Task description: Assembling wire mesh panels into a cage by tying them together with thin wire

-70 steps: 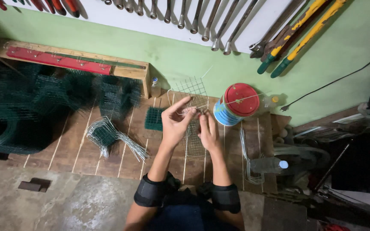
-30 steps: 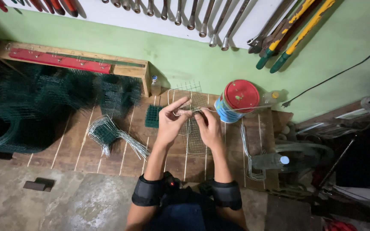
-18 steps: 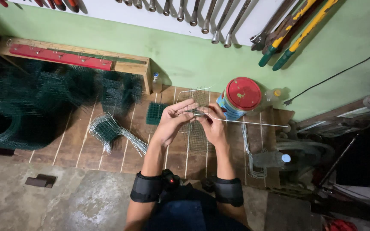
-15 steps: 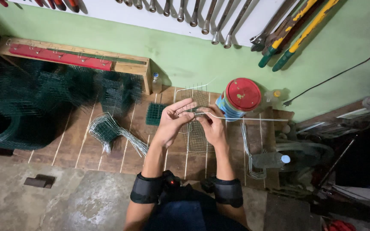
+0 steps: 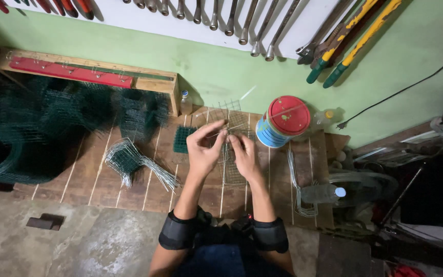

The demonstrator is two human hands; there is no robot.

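My left hand (image 5: 204, 148) and my right hand (image 5: 244, 156) are close together over a wooden plank platform (image 5: 129, 187). Between the fingertips of both hands is a thin metal wire (image 5: 220, 130) that runs up and to the right. Under the hands lies a small piece of wire mesh (image 5: 230, 165), and my right hand rests on it. A small dark green mesh square (image 5: 182, 139) lies just left of my left hand. Both forearms wear black bands near the elbow.
Rolls of dark green wire mesh (image 5: 6, 149) fill the left side. A bent mesh bundle (image 5: 129, 161) lies left of centre. A blue can with a red lid (image 5: 281, 120) stands to the right, bent wires (image 5: 296, 179) beyond it. Wrenches and long-handled cutters (image 5: 344, 41) hang on the wall.
A long wire that stretched out to the right past the can is no longer there. My hands have drawn closer together on a short wire.
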